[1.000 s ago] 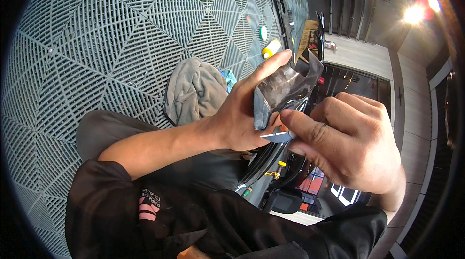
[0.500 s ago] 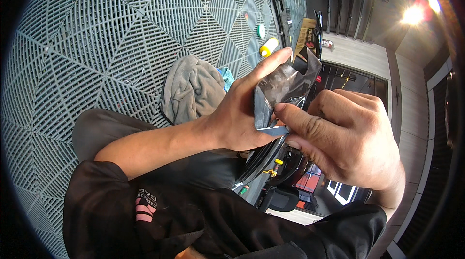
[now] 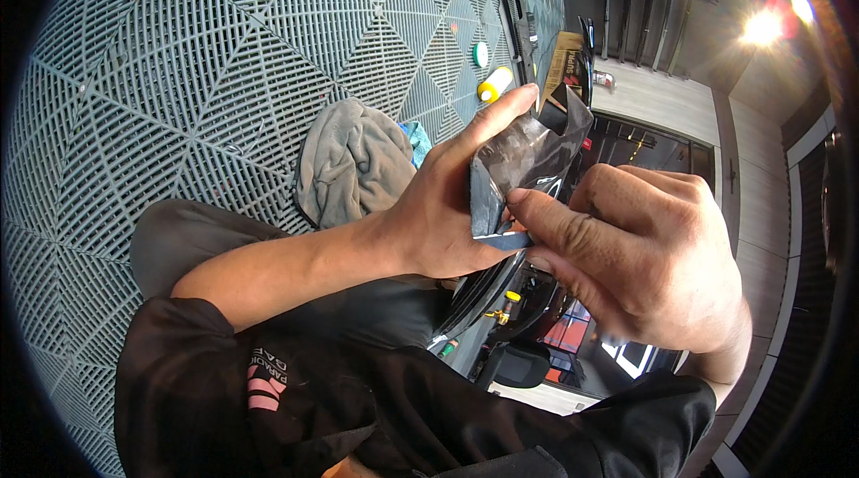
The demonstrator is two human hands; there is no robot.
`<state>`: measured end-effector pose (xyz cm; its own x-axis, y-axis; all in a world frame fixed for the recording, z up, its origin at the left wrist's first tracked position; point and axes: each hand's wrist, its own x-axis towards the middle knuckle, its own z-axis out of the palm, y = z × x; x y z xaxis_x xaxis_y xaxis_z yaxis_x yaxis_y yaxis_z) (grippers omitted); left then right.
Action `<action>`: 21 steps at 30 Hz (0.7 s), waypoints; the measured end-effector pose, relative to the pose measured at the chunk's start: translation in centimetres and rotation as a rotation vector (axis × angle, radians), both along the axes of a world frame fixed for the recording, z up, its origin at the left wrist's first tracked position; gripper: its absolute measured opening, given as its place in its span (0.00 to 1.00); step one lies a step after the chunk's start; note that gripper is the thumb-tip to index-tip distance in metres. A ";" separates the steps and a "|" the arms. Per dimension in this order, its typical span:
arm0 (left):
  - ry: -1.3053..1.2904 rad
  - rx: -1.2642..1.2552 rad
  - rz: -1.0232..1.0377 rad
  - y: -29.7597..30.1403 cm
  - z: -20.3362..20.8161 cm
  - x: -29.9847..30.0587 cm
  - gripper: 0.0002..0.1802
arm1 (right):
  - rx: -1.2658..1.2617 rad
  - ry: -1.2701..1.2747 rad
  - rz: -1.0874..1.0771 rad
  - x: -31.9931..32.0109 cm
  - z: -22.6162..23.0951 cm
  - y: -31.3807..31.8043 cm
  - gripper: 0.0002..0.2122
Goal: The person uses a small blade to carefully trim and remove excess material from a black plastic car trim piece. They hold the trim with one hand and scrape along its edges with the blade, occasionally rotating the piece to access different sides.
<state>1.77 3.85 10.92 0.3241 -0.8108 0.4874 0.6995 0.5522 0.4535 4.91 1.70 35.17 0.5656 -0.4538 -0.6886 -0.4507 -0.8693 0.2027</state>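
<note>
In front of me, a dark glossy angular piece with a grey, matte edge band is gripped in my left hand. My left thumb runs along its far side, while the other fingers are mostly hidden. Its surface looks like smooth plastic or film, with a pointed upper corner; I cannot tell its exact kind. My right hand pinches the piece's lower right edge between thumb and index finger. What lies between those fingertips is too small to make out.
A crumpled grey cloth and a blue cloth lie on the slatted grey floor. Farther off are a yellow bottle, a round green-and-white item and a cardboard box. A yellow-handled fitting shows below my hands.
Both hands keep almost the same hold and position. The view has shifted very slightly.
</note>
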 end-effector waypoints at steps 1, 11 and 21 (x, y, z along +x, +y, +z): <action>0.006 0.001 0.000 0.0 0.0 0.0 0.60 | 0.000 -0.004 0.002 0.0 -0.1 0.0 0.19; 0.010 -0.005 -0.021 0.0 0.1 0.3 0.60 | 0.002 -0.013 0.034 -0.2 0.1 -0.1 0.19; -0.001 0.004 0.012 -0.1 0.1 0.2 0.60 | 0.006 -0.033 0.053 -0.6 -0.1 -0.1 0.18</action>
<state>2.00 3.77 10.98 0.3336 -0.8086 0.4846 0.6923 0.5590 0.4563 4.34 1.59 35.11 0.6112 -0.4185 -0.6718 -0.4099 -0.8935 0.1835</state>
